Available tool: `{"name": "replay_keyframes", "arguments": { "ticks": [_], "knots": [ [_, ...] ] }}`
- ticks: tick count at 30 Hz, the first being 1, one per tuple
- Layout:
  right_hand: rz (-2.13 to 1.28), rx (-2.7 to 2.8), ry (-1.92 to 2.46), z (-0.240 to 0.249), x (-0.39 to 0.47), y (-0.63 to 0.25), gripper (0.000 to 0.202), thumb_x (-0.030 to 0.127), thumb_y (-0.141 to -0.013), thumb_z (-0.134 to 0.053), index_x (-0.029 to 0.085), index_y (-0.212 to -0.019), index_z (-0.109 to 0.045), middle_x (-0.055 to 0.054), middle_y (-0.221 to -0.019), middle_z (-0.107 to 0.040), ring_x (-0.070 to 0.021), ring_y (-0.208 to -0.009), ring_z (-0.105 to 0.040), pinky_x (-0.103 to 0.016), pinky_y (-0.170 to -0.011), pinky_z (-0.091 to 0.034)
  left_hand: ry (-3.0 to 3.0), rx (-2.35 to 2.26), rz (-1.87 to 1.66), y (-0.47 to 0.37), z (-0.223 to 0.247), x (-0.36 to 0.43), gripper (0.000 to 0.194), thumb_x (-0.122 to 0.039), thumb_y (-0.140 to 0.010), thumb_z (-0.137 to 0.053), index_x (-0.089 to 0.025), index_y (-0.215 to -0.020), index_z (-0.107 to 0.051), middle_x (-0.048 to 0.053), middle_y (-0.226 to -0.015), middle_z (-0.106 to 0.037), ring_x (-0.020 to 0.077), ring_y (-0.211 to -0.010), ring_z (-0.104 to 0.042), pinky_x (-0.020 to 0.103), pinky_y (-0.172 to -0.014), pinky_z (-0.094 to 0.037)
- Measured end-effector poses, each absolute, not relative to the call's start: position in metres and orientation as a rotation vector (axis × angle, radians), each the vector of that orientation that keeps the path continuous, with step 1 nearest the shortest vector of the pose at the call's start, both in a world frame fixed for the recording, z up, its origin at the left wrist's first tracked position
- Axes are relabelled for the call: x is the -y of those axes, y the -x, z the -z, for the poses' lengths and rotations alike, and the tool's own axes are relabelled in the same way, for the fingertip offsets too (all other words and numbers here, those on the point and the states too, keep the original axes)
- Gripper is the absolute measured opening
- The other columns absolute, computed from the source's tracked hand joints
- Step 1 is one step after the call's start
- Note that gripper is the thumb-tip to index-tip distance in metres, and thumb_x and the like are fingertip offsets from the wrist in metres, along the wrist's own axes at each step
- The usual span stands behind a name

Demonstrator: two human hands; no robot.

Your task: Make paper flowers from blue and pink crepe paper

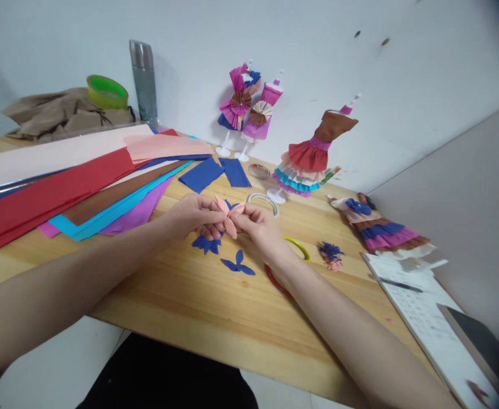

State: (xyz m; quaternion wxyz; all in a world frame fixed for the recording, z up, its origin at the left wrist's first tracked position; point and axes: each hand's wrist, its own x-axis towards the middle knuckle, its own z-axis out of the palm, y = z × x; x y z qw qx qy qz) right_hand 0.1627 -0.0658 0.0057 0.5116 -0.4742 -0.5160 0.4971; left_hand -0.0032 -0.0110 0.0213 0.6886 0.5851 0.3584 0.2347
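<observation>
though part-hidden by fingertips [218, 217], pink petals [230, 228]

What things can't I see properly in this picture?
Head view: the back of the pink flower, turned away from the camera.
Head view: the top of the jagged blue piece, behind the left hand.
Head view: part of the red ring, behind the right arm.
Head view: the writing on the white sheet, too small and blurred.
Head view: the black clothing, cut off by the bottom edge.
</observation>
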Motion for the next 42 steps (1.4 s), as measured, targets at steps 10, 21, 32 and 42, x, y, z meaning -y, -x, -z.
{"name": "replay_keyframes", "arguments": {
  "ticks": [10,21,32,42],
  "knots": [
    [-1.223,1.179,1.163,-0.004,0.065,-0.163,0.034,0.045,-0.063,-0.081,0.019,-0.059,-0.058,0.003,-0.049,-0.058,-0.0093,-0.047,-0.045,-0.026,-0.053,-0.030,-1.365,-0.828,-0.534,0.001,-0.026,0.015,0.011,-0.011,-0.073,-0.072,-0.010,-0.068,-0.063,0.005,-0.059,-0.069,0.0106,-0.051,-0.064,0.018,-0.049,-0.051],
    [-1.344,1.206,1.067,-0.006,0.066,-0.166,0.009,0.027,-0.068,-0.061,0.019,-0.065,-0.063,0.000,-0.057,-0.060,-0.0133,-0.056,-0.051,-0.029,-0.060,-0.038,-1.373,-0.821,-0.568,0.003,-0.020,0.008,0.015,-0.014,-0.072,-0.075,-0.012,-0.067,-0.061,0.003,-0.057,-0.068,0.0109,-0.049,-0.064,0.018,-0.045,-0.051],
    [-1.269,1.221,1.124,-0.001,0.066,-0.161,0.026,0.036,-0.063,-0.081,0.019,-0.070,-0.064,0.000,-0.068,-0.068,-0.0129,-0.062,-0.061,-0.028,-0.065,-0.048,-1.379,-0.842,-0.543,0.002,-0.029,0.015,0.009,-0.017,-0.071,-0.072,-0.012,-0.071,-0.064,0.003,-0.060,-0.069,0.0111,-0.050,-0.063,0.019,-0.047,-0.050],
    [-1.354,1.166,1.096,-0.003,0.068,-0.160,0.027,0.038,-0.063,-0.083,0.018,-0.072,-0.067,-0.001,-0.071,-0.071,-0.0134,-0.065,-0.065,-0.028,-0.066,-0.052,-1.413,-0.886,-0.581,0.001,-0.030,0.015,0.003,-0.010,-0.069,-0.067,-0.012,-0.069,-0.064,0.002,-0.053,-0.066,0.0111,-0.047,-0.061,0.019,-0.046,-0.049]
  ]
}}
